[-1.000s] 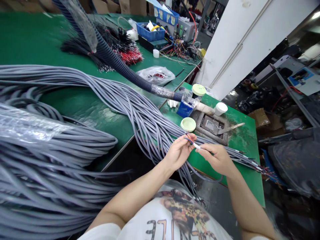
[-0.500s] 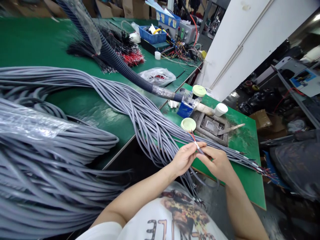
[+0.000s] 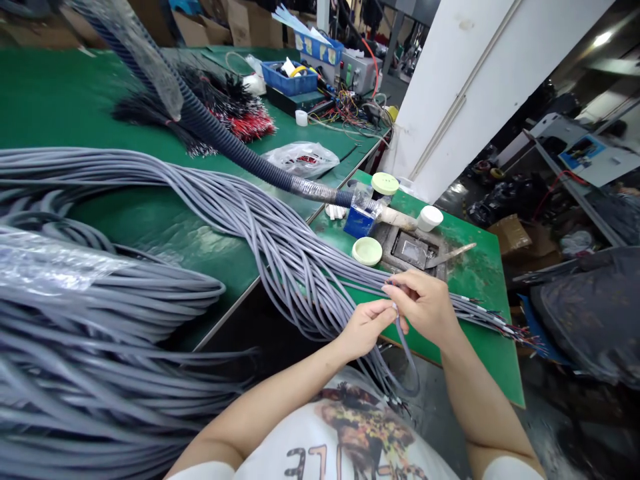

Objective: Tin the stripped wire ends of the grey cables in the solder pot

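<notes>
Being pinched right of centre by the left hand [image 3: 367, 327], the grey cable [image 3: 404, 343] is having its wire ends [image 3: 393, 283], newly in the right hand's [image 3: 425, 303] grip, apparently worked.

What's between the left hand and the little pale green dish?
In the head view, grey cables cross between the left hand and pale green dish, with some green table showing.

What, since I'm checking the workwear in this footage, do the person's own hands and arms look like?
The left hand and right hand wear no gloves, and the forearms are bare. White sleeves show on both arms at the bottom edge, part of a white shirt whose front carries large lettering and a multicoloured print.
</notes>
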### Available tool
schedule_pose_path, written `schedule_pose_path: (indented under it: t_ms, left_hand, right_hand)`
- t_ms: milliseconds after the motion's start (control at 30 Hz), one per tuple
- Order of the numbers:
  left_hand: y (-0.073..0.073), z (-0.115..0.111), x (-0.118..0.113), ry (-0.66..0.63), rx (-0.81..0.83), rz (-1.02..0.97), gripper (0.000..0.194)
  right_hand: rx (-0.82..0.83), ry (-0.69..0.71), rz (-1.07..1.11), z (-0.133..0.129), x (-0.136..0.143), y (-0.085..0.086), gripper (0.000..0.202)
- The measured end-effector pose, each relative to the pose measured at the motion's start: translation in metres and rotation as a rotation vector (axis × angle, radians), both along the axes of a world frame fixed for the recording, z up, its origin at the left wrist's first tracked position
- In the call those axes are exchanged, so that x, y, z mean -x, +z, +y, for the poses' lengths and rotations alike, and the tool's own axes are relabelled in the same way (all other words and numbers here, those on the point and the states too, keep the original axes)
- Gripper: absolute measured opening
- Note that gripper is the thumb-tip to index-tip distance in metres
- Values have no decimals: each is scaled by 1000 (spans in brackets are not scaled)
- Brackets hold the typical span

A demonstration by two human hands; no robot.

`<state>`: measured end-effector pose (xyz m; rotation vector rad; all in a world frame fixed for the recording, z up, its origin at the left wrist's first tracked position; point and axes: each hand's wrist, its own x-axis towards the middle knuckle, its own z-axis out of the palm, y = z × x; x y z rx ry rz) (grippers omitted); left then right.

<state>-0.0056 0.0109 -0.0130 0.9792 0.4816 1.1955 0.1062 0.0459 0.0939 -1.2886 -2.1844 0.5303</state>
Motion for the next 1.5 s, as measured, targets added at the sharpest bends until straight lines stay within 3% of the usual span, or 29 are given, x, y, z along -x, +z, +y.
schedule_pose_path:
  t_ms: [200,333,467,533,667,867,1100,1267,1333,1500]
  left_hand:
    - [5,-4,4,56,44,51,34]
    - [8,-4,7,116,90,74,33]
    - [3,-5,10,116,141,50,32]
    - [-2,-6,10,125,178,22,31]
    - [-9,-6,10,133,180,7,32]
    - [-6,-4,11,97,54,89,39]
    - [-8,-5,8,131,102,59,39]
    - [-11,-1,9,126,280,-136,35]
    - [-9,1,13,99,358,-236,33]
    - [0,7,20,71,453,-390,27]
  right_hand:
    - [268,-87,387,6,2,-14,21]
    - [208,-175,631,20,0,-24,18]
    - [99,-261,831,27,-11,-21,17]
    - [113,-236,748,25,-16,-16,15]
    - [246,-113,349,12,-14,-14,12]
    - [55,-105,90,1,3,-22,17]
    - [54,-106,214,-6,8,-28,19]
    - [-91,-121,264,-11,-2,-35,14]
    - [-196,-60,240,-10,-11,-38,10]
    - [-389,270,91,-11,-30,-52,42]
